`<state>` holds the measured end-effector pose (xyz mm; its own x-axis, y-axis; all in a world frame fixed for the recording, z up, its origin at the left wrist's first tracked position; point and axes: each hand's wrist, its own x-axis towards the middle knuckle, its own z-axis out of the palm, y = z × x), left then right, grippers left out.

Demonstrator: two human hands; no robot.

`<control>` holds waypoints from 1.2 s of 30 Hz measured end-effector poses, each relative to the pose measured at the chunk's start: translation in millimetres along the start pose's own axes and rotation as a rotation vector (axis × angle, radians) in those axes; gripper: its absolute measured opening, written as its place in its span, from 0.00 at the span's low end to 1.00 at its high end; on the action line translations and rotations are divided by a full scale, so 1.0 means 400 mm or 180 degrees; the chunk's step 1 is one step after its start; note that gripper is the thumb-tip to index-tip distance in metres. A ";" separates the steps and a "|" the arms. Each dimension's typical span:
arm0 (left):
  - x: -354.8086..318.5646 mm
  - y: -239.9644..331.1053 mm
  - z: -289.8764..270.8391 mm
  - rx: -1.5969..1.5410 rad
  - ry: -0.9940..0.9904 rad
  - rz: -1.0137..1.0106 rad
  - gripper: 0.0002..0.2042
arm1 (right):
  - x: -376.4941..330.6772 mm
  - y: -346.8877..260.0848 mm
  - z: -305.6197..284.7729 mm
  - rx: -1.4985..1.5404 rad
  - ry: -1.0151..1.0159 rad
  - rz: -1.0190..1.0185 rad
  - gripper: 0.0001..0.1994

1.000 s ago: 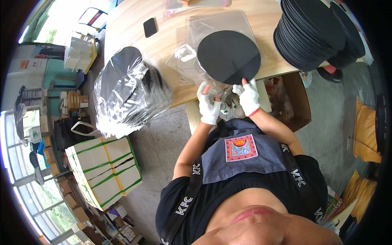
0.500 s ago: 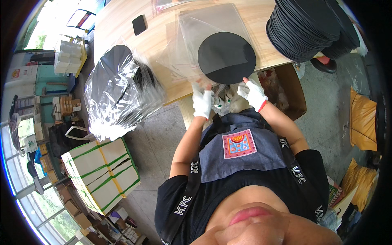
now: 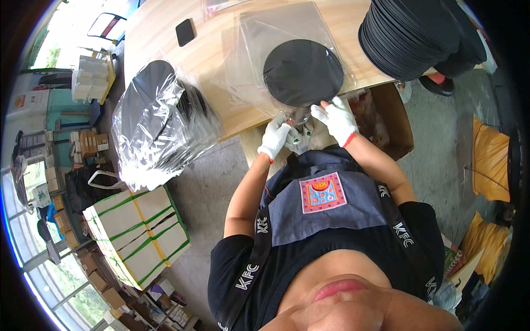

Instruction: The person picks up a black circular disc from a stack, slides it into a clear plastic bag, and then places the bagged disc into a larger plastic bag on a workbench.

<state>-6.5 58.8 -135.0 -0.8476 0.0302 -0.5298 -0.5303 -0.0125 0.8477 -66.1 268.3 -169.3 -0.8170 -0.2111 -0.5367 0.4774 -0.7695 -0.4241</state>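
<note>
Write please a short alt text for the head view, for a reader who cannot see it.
Two white-gloved hands, left hand and right hand, grip the near edge of a clear plastic sleeve holding a black disc on a wooden table. A stack of black discs stands at right.

Both bare forearms reach forward from the lower body, elbows bent and converging. The left hand in a white knit glove (image 3: 274, 138) curls its fingers upward in a pinch. The right hand in a white knit glove (image 3: 338, 119) sits slightly higher, fingers bent and closed together.
</note>
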 end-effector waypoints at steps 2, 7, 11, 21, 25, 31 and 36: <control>-0.008 -0.082 -0.001 -0.0121 0.0135 0.0198 0.08 | 0.043 0.030 -0.011 0.0069 -0.0100 0.0384 0.24; -0.036 -0.147 -0.016 -0.0160 0.0421 -0.0107 0.07 | 0.028 0.025 0.068 -0.3871 -0.2270 0.0008 0.15; -0.048 -0.128 -0.046 -0.0192 0.0531 -0.0271 0.06 | 0.044 0.099 0.105 0.0105 -0.1127 0.0975 0.16; -0.089 -0.160 -0.093 -0.0709 0.1151 -0.0500 0.09 | 0.071 0.050 0.246 -0.5857 -0.2448 -0.3592 0.13; -0.085 -0.181 -0.117 -0.0646 0.0954 -0.0623 0.12 | 0.200 0.020 0.266 -0.7349 -0.2601 -0.2956 0.20; -0.107 -0.193 -0.117 -0.0809 0.0824 -0.0597 0.11 | 0.064 0.099 0.243 -0.7136 -0.3374 -0.3214 0.09; -0.118 -0.202 -0.114 -0.0760 0.0978 -0.0599 0.12 | -0.025 0.202 0.176 -0.7229 -0.3720 -0.3012 0.06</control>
<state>75.5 12.9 -179.6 -0.6828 -0.2445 -0.6885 -0.6351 -0.2672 0.7247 -42.2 166.0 -147.0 -0.3163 -0.9455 0.0773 -0.9256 0.2897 -0.2435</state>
